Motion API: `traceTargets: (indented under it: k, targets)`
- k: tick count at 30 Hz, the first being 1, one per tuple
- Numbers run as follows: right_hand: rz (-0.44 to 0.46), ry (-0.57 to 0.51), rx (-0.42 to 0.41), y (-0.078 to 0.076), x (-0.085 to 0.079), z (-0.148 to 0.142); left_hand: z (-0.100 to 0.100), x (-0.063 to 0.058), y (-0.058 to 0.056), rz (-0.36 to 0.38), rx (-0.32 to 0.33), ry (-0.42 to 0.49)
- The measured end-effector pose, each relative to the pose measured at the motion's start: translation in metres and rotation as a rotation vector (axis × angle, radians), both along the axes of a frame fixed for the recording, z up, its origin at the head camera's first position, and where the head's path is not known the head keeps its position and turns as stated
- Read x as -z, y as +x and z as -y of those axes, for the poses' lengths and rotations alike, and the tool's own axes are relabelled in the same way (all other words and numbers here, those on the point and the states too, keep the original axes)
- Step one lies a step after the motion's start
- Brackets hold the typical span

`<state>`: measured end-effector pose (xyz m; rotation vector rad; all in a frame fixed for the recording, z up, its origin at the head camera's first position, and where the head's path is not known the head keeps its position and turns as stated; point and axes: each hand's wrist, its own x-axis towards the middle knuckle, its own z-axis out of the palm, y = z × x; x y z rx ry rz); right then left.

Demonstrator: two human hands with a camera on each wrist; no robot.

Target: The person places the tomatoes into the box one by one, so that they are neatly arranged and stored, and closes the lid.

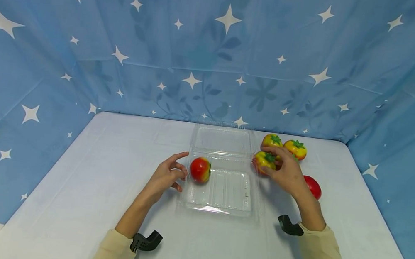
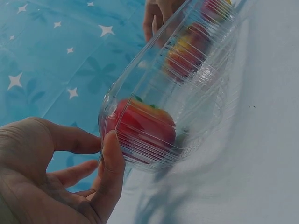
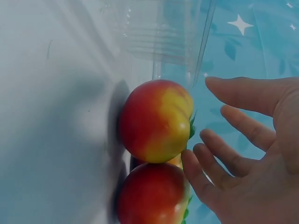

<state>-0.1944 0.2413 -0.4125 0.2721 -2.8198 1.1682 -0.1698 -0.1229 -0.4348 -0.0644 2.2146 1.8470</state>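
Note:
A clear plastic clamshell box [image 1: 218, 207] stands with its lid [image 1: 223, 141] folded back, and a red-and-yellow tomato [image 1: 199, 170] sits at the left of its base. My left hand [image 1: 167, 177] is at the box's left side, fingers spread and fingertips right at the wall beside that tomato [image 2: 145, 128]. To the right of the box, my right hand [image 1: 286, 170] reaches over a yellow-red tomato [image 1: 263, 163] with a green calyx. Seen from the right wrist, its loosely spread fingers stand beside the tomato [image 3: 156, 121], with a gap between thumb and fruit.
Behind the right hand lie two more tomatoes, one at the back [image 1: 272, 140] and one farther right [image 1: 295, 149]. A red tomato [image 1: 313, 187] shows beyond the right wrist. A blue starred curtain [image 1: 199, 53] borders the white table [image 1: 114, 158].

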Motion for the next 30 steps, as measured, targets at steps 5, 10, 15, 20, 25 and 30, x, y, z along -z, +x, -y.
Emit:
traceTargets:
  k: [5,10,15,20,25,30]
  targets:
    - [0.016,0.016,-0.010,-0.002,0.003,-0.003,0.001,0.001,0.000,0.005,0.002,0.005]
    - [0.022,0.044,-0.030,-0.004,0.005,-0.004,0.002,0.002,0.000,0.012,0.001,0.008]
    - [0.036,0.056,-0.028,-0.002,0.010,-0.007,0.001,0.003,-0.002,0.013,0.012,0.011]
    - [0.049,0.107,-0.012,-0.002,0.016,-0.007,0.003,0.001,-0.002,0.014,0.011,0.002]
    - [0.056,0.129,0.003,-0.002,0.017,-0.004,0.005,0.001,-0.002,0.013,0.012,0.001]
    - [0.074,0.153,0.009,-0.003,0.014,-0.001,0.004,0.003,-0.003,0.017,0.018,0.004]
